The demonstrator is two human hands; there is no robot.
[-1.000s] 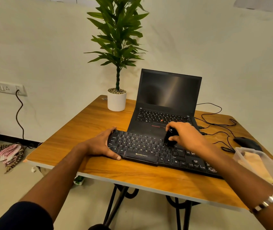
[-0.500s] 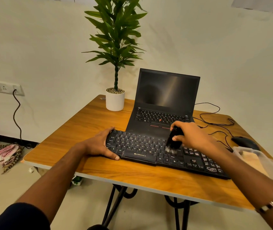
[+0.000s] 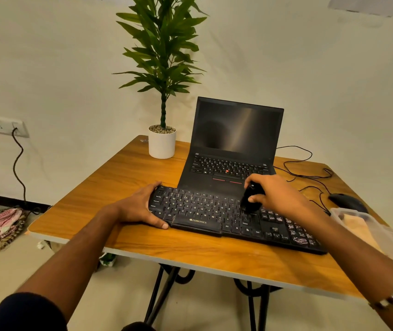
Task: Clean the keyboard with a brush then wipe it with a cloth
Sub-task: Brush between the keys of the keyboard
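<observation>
A black keyboard [image 3: 205, 215] lies across the wooden table [image 3: 190, 254], in front of an open laptop. My left hand [image 3: 140, 206] grips the keyboard's left end, thumb along its front edge. My right hand [image 3: 274, 195] holds a small black brush [image 3: 250, 199], whose bristles touch the keys right of the keyboard's middle. A beige cloth [image 3: 358, 223] lies in a clear plastic box at the right edge.
The black laptop [image 3: 233, 144] stands behind the keyboard, with a potted plant [image 3: 162, 139] to its left. A black mouse [image 3: 346, 201] and loose cables [image 3: 310, 177] sit at the right. The clear plastic box [image 3: 382, 237] is at the table's right edge. A checked rag [image 3: 4, 220] lies on the floor.
My right hand has swept the brush back and forth over the keys right of the middle. My left hand has stayed on the keyboard's left end.
</observation>
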